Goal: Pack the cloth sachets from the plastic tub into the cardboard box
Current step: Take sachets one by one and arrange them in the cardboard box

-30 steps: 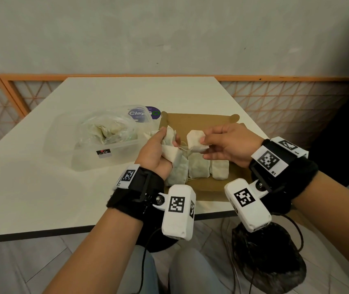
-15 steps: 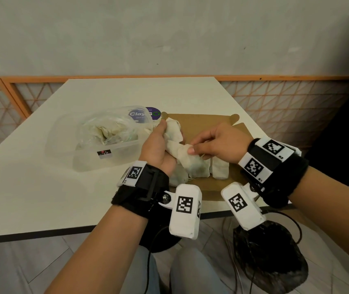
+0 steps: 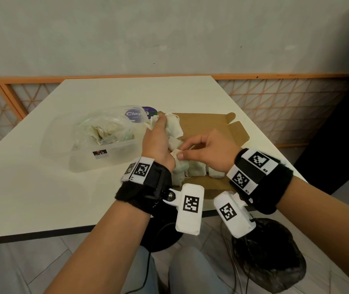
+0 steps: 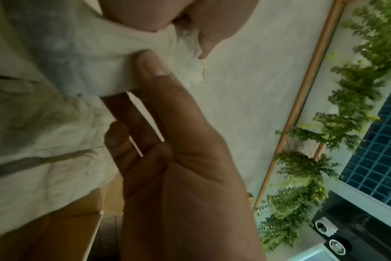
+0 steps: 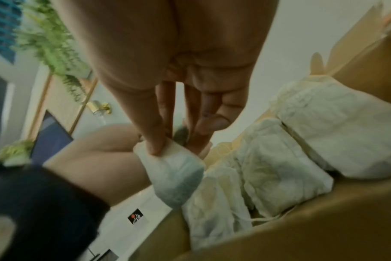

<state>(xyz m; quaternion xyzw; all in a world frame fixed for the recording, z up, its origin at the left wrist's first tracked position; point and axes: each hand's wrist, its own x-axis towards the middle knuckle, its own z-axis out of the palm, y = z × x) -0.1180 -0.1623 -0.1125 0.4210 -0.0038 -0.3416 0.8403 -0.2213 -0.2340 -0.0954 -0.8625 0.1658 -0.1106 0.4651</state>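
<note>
Left hand [image 3: 156, 141] clutches a bunch of sachets [image 3: 172, 126] over the cardboard box [image 3: 209, 128]; right hand [image 3: 207, 150] pinches one sachet [image 5: 174, 169] by its top. More sachets lie in the tub [image 3: 88, 143] on the table [image 3: 31, 187].
</note>
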